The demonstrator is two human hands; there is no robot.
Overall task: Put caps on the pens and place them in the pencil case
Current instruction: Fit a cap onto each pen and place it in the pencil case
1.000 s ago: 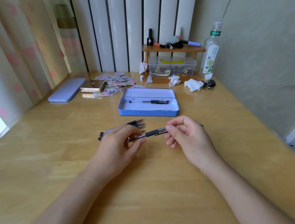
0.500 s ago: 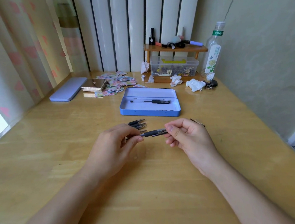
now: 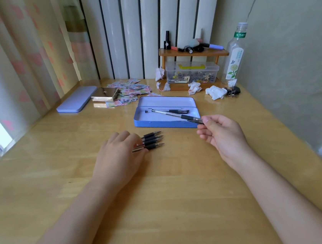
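An open blue pencil case (image 3: 146,121) lies at the middle of the wooden desk with one capped pen (image 3: 177,111) inside. My right hand (image 3: 222,135) pinches the capped end of a clear pen (image 3: 172,114), whose barrel slants over the case's front right corner. A row of several uncapped black-grip pens (image 3: 152,141) lies on the desk in front of the case, tips pointing right. My left hand (image 3: 120,156) rests palm down over their barrels, fingers on them; whether it grips one I cannot tell.
The case's lid (image 3: 76,99) lies at the back left beside a metal box (image 3: 106,95) and scattered stickers (image 3: 130,91). At the back right stand a small wooden shelf (image 3: 192,53), a clear storage box (image 3: 191,74), a bottle (image 3: 234,57) and crumpled tissues (image 3: 216,92).
My right hand has carried the pen from between both hands up and right over the case. My left hand let go of it and dropped onto the row of pens.
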